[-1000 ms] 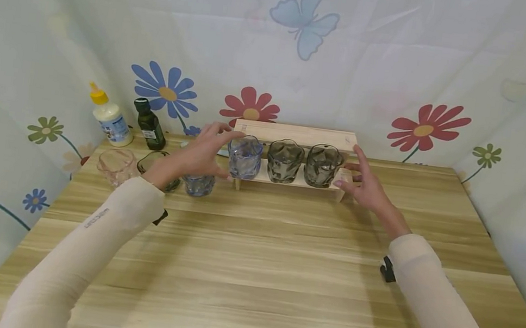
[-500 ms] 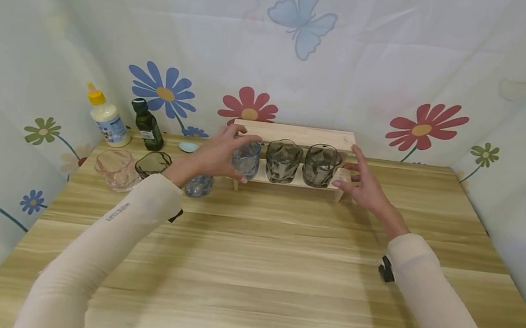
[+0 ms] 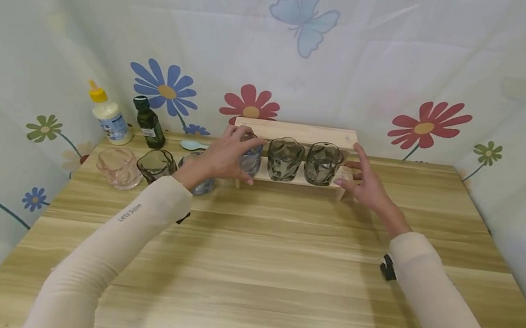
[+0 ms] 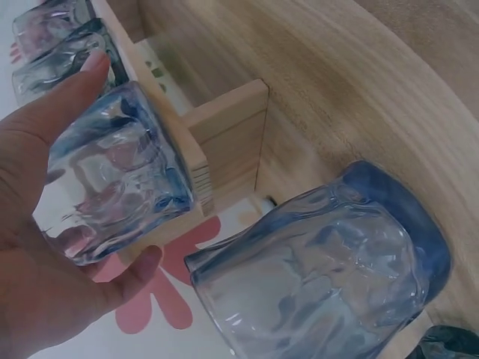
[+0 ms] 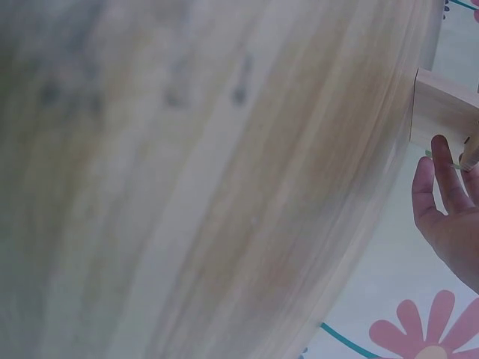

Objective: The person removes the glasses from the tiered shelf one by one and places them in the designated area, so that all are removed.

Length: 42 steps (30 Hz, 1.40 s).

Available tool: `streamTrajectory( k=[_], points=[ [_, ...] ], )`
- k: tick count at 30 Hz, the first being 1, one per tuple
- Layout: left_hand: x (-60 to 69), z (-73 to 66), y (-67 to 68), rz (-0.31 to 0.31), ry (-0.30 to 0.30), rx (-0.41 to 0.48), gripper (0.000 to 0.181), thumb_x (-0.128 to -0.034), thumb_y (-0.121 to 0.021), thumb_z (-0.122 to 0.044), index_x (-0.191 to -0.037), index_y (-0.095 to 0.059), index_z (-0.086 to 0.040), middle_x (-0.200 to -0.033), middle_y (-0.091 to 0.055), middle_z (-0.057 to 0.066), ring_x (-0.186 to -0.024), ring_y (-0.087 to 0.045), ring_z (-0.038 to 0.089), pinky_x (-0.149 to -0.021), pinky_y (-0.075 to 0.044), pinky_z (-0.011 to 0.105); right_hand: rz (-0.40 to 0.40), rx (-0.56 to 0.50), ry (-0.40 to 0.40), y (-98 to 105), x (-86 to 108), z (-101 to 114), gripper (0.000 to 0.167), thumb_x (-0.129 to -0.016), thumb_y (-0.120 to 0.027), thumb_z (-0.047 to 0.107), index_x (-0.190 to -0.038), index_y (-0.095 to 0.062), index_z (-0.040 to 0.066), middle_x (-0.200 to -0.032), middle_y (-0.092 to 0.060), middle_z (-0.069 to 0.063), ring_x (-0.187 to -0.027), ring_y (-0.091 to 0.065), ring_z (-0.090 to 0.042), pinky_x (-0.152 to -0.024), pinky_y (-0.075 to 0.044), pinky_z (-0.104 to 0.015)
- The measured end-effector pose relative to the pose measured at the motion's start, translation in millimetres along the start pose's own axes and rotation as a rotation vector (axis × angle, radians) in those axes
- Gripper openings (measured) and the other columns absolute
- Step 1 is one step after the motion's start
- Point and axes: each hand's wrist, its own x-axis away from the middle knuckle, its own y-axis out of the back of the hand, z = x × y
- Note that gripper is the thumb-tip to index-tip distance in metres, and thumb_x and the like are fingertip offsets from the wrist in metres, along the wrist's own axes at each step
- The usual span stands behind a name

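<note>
A wooden two-level rack (image 3: pixel 296 131) stands at the table's back, with a row of faceted glasses along its lower board. My left hand (image 3: pixel 222 156) holds the blue glass (image 3: pixel 252 166) at the row's left end, partly covering it; in the left wrist view, thumb and fingers reach round this blue glass (image 4: pixel 112 179). Beside it stand a grey glass (image 3: pixel 285 159) and another grey glass (image 3: pixel 322 163). At the rack's right end, my right hand (image 3: pixel 369 187) touches the wood with spread fingers, its thumb near the last glass.
Left of the rack, a pink glass (image 3: pixel 119 168), a dark glass (image 3: pixel 156 165) and a second blue glass (image 3: pixel 204 185) stand on the table (image 3: pixel 279 275). Behind them are a yellow-capped bottle (image 3: pixel 112 122), a dark green bottle (image 3: pixel 149 127) and a light blue spoon (image 3: pixel 192 145).
My left hand has moved right, from the blue glass's left side to a place round it and partly over it. The right hand and the rack stay where they were.
</note>
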Motion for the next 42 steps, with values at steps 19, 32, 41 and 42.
streamTrajectory(
  k=[19, 32, 41, 42],
  points=[
    [2.2, -9.6, -10.5, -0.094, 0.061, -0.038, 0.088, -0.0705, -0.086, -0.056, -0.147, -0.049, -0.030, -0.151, -0.037, 0.011, -0.127, -0.040, 0.037, -0.081, -0.053, 0.050, 0.001, 0.015, 0.012, 1.1, 0.1, 0.7, 0.098, -0.096, -0.068, 0.015, -0.162, 0.004, 0.027, -0.148, -0.042, -0.034, -0.120, -0.055, -0.056, -0.091, -0.051, -0.061],
    [0.8, -17.2, -8.9, -0.072, 0.107, -0.032, 0.082, -0.0734, -0.083, -0.056, -0.144, -0.053, -0.027, -0.143, -0.045, 0.011, -0.115, -0.049, 0.035, -0.075, -0.054, 0.049, 0.004, 0.008, 0.004, 1.1, 2.2, 0.2, 0.099, -0.096, -0.068, 0.017, -0.161, 0.005, 0.032, -0.150, -0.042, -0.032, -0.123, -0.054, -0.054, -0.091, -0.051, -0.061],
    [-1.4, -20.8, -6.5, -0.040, 0.130, -0.078, 0.082, -0.0754, -0.081, -0.059, -0.145, -0.051, -0.026, -0.139, -0.048, 0.013, -0.115, -0.051, 0.037, -0.075, -0.056, 0.050, 0.009, 0.019, -0.003, 1.3, 1.1, 1.6, 0.099, -0.096, -0.068, 0.018, -0.161, 0.005, 0.034, -0.150, -0.042, -0.031, -0.123, -0.054, -0.053, -0.091, -0.050, -0.061],
    [-1.6, -21.2, -6.3, -0.037, 0.132, -0.081, 0.082, -0.0755, -0.081, -0.059, -0.145, -0.051, -0.026, -0.138, -0.048, 0.014, -0.114, -0.052, 0.037, -0.075, -0.056, 0.050, 0.009, 0.020, -0.003, 1.4, 0.9, 1.3, 0.099, -0.096, -0.068, 0.018, -0.161, 0.005, 0.034, -0.150, -0.042, -0.031, -0.123, -0.054, -0.053, -0.091, -0.051, -0.061]
  ],
)
